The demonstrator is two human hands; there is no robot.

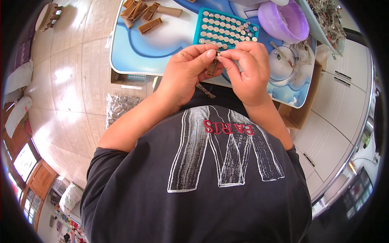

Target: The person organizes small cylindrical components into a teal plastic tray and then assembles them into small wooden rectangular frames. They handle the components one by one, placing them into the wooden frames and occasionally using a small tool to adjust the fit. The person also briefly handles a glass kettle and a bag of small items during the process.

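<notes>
Just in front of my chest, both hands meet over a small brown plastic piece point(212, 68). My left hand point(178, 75) is closed around it, the thumb pressed near its upper end. The fingertips of my right hand point(250, 71) pinch at that same end, where a tiny shiny bit shows; its kind is too small to make out. Below my left hand, a thin brownish-grey strip point(205, 90) hangs or lies against the dark cloth; what it joins is hidden. Right beyond my hands lies a teal tray point(197, 30) holding rows of small round silvery pieces.
More brown channel-shaped pieces point(150, 25) lie at the blue-and-white table's point(170, 60) far left. A purple basket point(302, 34) stands far right, beside a bin of tangled metal-looking parts point(324, 18). Loose parts point(298, 60) lie near it. A cardboard box point(298, 115) and clear bag point(119, 107) sit lower down.
</notes>
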